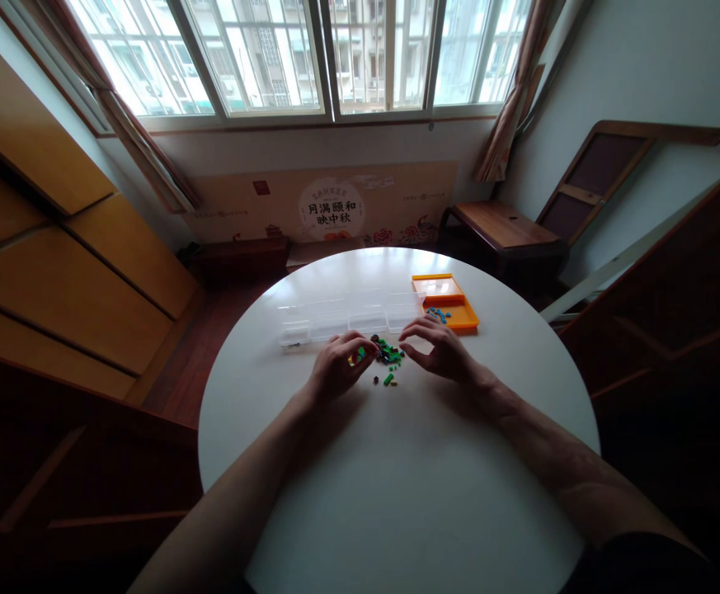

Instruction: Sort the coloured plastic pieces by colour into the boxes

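A small pile of toy building bricks [388, 353], mostly green with dark and brown ones, lies on the white round table [397, 462]. At the pile's left edge is my left hand [342, 363], its thumb and index fingertips pinched together; what they hold, if anything, is too small to make out. Green and yellow bits show behind its fingers. My right hand [440, 351] is at the pile's right side, thumb and index finger curved with a gap between their tips. A green brick [388, 379] and a few tiny pieces lie loose in front of the pile.
Behind my hands stands a clear plastic compartment box [328, 323]. An orange tray [468, 318] with small blue pieces [437, 314] stands beyond my right hand. A wooden chair [508, 224] is past the table, under the window side.
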`<state>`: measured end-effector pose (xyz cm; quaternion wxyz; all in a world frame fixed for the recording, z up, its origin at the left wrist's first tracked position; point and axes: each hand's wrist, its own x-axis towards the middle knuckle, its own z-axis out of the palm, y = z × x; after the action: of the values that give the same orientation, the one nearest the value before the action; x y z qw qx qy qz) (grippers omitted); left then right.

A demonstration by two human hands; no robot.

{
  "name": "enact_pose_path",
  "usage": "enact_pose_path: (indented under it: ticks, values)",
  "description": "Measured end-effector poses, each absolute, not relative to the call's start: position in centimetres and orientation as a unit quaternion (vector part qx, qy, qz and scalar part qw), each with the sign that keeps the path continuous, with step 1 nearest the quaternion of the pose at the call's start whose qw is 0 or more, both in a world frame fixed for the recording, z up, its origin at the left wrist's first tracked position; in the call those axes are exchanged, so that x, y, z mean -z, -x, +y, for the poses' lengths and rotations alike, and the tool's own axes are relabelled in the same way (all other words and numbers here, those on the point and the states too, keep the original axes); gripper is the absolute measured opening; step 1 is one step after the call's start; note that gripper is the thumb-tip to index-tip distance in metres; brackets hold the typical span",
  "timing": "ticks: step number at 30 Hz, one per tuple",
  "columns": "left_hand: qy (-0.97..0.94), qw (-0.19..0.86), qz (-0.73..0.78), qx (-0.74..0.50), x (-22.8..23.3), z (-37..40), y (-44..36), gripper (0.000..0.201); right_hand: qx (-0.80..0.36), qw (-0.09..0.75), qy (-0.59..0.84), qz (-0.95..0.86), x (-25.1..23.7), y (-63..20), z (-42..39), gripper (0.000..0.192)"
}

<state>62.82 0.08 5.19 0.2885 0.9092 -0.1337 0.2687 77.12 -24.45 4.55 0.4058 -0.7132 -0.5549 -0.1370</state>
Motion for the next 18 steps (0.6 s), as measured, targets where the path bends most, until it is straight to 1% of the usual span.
enact_pose_path:
  ticks: [6,12,18]
  values:
    - [-0.904,0.293,-0.145,-0.277,-5.17,-0.75,-62.84,0.010,0.118,0.378,0.677,-0.620,-4.74,-76.10,-23.62,0.013]
    - [-0.902,0.293,-0.161,-0.274,-4.87,-0.99,-62.99,0.014,0.108,0.366,0.681,-0.625,-4.56,-76.19,-23.56,0.012]
    - [-0.904,0.291,-0.154,-0.274,-5.06,-1.05,-63.01,0.014,0.107,0.359,0.690,-0.619,-4.52,-76.24,-23.63,0.011]
